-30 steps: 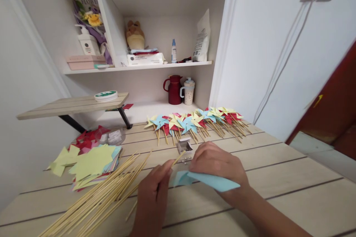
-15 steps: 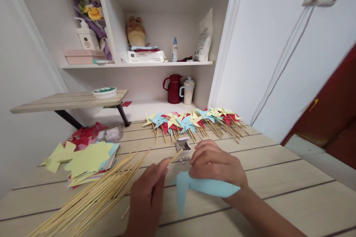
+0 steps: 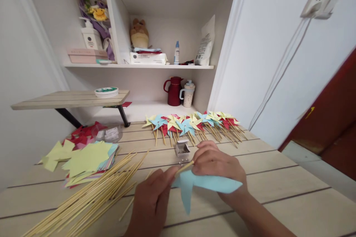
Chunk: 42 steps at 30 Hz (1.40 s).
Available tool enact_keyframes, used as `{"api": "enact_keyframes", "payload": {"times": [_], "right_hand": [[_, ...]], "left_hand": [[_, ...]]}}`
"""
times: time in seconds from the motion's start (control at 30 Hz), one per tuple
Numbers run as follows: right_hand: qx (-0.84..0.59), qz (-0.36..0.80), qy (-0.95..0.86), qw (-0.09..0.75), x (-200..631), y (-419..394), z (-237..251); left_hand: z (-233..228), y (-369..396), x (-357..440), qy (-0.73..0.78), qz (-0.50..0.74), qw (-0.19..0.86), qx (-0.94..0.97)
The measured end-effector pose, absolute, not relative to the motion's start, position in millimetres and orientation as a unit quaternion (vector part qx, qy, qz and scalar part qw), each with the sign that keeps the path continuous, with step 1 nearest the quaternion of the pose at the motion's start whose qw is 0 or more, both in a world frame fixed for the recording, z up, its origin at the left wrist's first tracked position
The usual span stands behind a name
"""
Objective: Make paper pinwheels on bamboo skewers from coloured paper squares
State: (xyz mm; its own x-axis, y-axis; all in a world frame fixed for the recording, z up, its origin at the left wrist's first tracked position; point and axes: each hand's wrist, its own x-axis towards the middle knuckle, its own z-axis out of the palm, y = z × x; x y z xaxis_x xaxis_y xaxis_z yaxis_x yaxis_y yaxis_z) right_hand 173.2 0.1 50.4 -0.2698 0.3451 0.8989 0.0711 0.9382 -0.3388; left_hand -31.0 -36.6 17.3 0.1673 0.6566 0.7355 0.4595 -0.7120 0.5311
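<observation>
Far left of the pale wooden plank worktop [image 3: 278, 177]: a loose stack of yellow, red and blue cut paper squares [image 3: 83, 157], fanned so each colour shows at the edge. Beside it, a spread heap of thin bamboo skewers [image 3: 91, 196] lies pointing toward you, ends near your left side, so a single stick can be drawn off without disturbing the rest. Your left hand [image 3: 151, 202] has its grip closed on one thin bamboo stick [image 3: 183, 167], thumb and fingers pinched near the tip, which is angled up and to the right so that it meets the paper. Just behind the stick tip sits a small open grey box of pins [image 3: 182, 149], with a few loose pins on the boards beside it, placed between both hands. Your right hand [image 3: 215, 164] presses its fingers together on the folded centre of the light blue paper pinwheel [image 3: 205, 185]; the blades hang free below and to the right, just above the worktop, so the centre stays exposed to the stick. Farther back, a row of finished yellow, blue and red pinwheels on sticks [image 3: 191, 124] lies with heads overlapping, well apart from the hands.
</observation>
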Motion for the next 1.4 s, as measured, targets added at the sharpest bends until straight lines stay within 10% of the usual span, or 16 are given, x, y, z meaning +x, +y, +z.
{"api": "enact_keyframes", "payload": {"times": [0.43,1.4], "right_hand": [[-0.170,0.280,-0.725,0.606,167.3,0.9,36.0],[-0.131,0.180,-0.739,0.636,165.5,2.5,42.9]], "left_hand": [[26.7,-36.9,-28.0,0.433,0.599,0.168,0.652],[16.5,-37.4,-26.8,0.385,0.534,0.129,0.741]]}}
